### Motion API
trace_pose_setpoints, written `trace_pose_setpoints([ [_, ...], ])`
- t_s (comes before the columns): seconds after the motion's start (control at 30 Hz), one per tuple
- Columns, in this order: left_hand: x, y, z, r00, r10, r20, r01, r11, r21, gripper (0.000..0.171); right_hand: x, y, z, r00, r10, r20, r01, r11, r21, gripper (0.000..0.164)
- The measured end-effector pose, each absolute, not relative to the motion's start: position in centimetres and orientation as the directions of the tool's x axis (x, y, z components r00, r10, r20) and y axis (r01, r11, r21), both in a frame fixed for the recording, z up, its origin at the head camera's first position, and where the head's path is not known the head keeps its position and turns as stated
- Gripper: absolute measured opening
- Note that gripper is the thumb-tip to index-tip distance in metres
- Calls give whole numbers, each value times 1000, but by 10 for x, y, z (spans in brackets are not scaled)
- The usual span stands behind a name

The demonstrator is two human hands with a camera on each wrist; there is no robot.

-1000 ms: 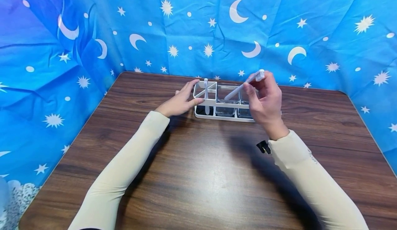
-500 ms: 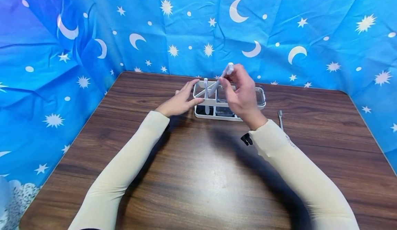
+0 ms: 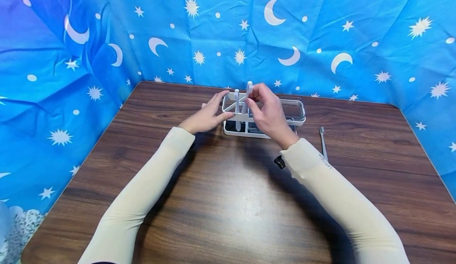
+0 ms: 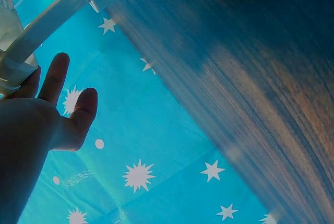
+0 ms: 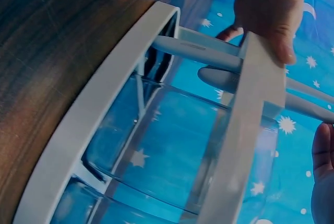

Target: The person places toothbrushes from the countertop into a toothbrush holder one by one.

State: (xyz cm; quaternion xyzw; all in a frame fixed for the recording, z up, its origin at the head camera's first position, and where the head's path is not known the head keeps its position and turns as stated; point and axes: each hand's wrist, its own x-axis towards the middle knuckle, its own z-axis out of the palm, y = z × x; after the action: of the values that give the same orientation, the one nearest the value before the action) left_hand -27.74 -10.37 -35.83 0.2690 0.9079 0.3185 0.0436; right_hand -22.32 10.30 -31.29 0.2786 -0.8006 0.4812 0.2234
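A white two-tier toothbrush holder [image 3: 263, 135] stands at the back of the table. My left hand [image 3: 206, 117] holds its left end, thumb on the front rim and forefinger at the back corner; the other fingers spread outward in the left wrist view. One light toothbrush [image 3: 237, 101] stands in the left compartment, its handle [image 5: 198, 54] reaching down to the base. My right hand [image 3: 267, 107] pinches a second toothbrush [image 3: 249, 88] by its upper part. In the right wrist view, this brush's rounded handle end [image 5: 216, 79] is inside the upper frame, above the base.
Clear cups [image 5: 172, 145] sit in the holder right of the brushes, partly hidden by my right hand in the head view. A grey toothbrush [image 3: 323, 141] lies on the wooden table [image 3: 228, 200] to the right. Blue star-patterned cloth [image 3: 213, 30] hangs behind.
My right hand has moved left with the toothbrush, which has turned from slanted to nearly upright and lowered into the left part of the holder. My left hand has stayed put.
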Motion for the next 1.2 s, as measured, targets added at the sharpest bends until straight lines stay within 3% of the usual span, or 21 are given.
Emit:
trace_pose_setpoints([
  [0.7,-276,-101,-355,-844,525,106,475,641,603,69,-224,105,-328,-847,-265,461,-529,513,-676,16],
  [0.93,-277,-101,-356,-840,531,110,485,647,588,72,-225,106,-329,-841,-281,462,-539,509,-671,17],
  [1.2,-278,-104,-358,-847,522,98,470,651,597,72,-225,109,-329,-820,-294,491,-567,527,-633,32],
])
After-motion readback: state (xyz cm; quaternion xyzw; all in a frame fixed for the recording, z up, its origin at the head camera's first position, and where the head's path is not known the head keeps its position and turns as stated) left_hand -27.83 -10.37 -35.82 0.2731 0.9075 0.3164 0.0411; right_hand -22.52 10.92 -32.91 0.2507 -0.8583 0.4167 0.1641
